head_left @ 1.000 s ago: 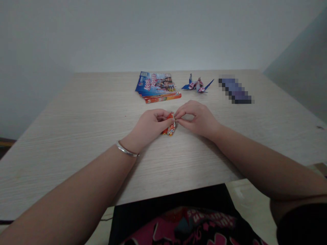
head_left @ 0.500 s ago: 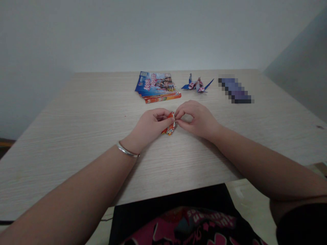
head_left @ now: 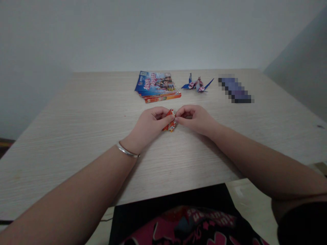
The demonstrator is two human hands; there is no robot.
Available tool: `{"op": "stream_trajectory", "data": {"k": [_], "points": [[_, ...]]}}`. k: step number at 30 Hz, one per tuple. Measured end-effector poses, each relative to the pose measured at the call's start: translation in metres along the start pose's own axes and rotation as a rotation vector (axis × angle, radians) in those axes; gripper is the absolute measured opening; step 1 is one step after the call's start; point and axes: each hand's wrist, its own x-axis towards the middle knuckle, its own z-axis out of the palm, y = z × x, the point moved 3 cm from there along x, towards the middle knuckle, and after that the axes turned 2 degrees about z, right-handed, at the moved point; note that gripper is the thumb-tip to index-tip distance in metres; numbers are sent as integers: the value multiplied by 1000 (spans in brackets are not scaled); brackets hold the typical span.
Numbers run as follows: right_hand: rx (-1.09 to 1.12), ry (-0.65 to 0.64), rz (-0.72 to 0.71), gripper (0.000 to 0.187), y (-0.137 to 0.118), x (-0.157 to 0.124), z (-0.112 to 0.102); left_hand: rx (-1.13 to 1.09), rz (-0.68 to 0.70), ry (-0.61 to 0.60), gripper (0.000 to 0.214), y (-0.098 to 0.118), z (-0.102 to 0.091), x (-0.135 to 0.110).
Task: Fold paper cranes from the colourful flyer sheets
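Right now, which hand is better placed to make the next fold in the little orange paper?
Probably the right hand: its fingertips are close together at the right edge of the orange paper. The left hand seems busier holding it, with its thumb across the front.

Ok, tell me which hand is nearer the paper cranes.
Right. The right hand is in front of the paper cranes, not touching; the left hand is farther off, in front and to their left.
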Motion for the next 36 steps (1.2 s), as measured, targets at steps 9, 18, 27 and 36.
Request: {"op": "stream_trajectory", "data": {"k": [9, 18, 27, 36], "points": [[42, -40, 1, 20, 1, 4, 1, 12, -15, 20, 20, 4, 0, -2], [51, -51, 53, 21, 1, 2, 4, -10, -20, 44, 21, 5, 2, -1], [49, -70, 20, 22, 4, 4, 4, -171, -65, 71, 21, 0, 4, 0], [46, -107, 13, 24, -3, 0, 11, -225, -94, 68, 22, -1, 5, 0]]}}
